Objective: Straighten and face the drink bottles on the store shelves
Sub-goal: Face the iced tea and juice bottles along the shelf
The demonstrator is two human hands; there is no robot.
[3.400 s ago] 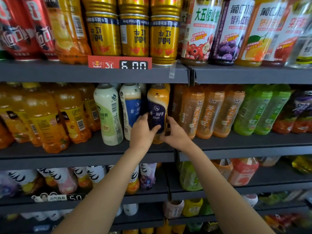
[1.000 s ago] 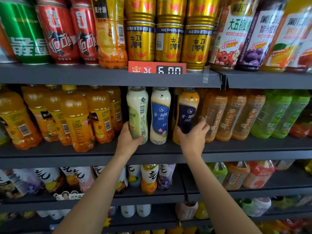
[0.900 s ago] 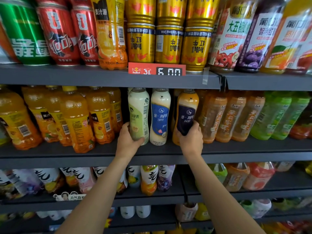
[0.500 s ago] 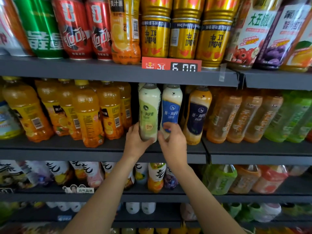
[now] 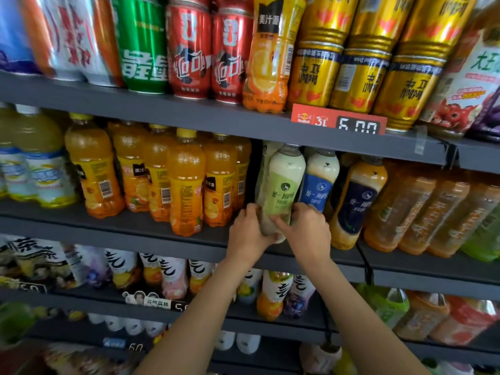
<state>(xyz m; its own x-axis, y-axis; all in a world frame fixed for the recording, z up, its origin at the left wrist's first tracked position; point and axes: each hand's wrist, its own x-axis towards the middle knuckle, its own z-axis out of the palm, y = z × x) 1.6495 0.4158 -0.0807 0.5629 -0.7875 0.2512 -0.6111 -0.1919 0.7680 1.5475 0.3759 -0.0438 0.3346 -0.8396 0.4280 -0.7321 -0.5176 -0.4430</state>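
Observation:
A pale green milk-tea bottle (image 5: pixel 284 182) stands at the front of the second shelf (image 5: pixel 151 228), its green label facing me. My left hand (image 5: pixel 247 230) grips its base from the left and my right hand (image 5: pixel 304 228) grips it from the right. Right beside it stand a blue-label bottle (image 5: pixel 319 180) and a dark navy-label bottle (image 5: pixel 357 201), both labels to the front. Several orange juice bottles (image 5: pixel 186 182) stand to the left, some with barcodes turned outward.
Cans and bottles fill the top shelf, with gold cans (image 5: pixel 362 63) above a red price tag (image 5: pixel 338 120). Orange tea bottles (image 5: pixel 422 212) crowd the right of the second shelf. Lower shelves hold more bottles (image 5: pixel 173 277). A shelf divider bracket (image 5: pixel 365 263) sits right of my hands.
My right hand left the navy-label bottle and came over to the green bottle, joining my left hand. The green bottle has turned, its label now frontward. The view shifted left.

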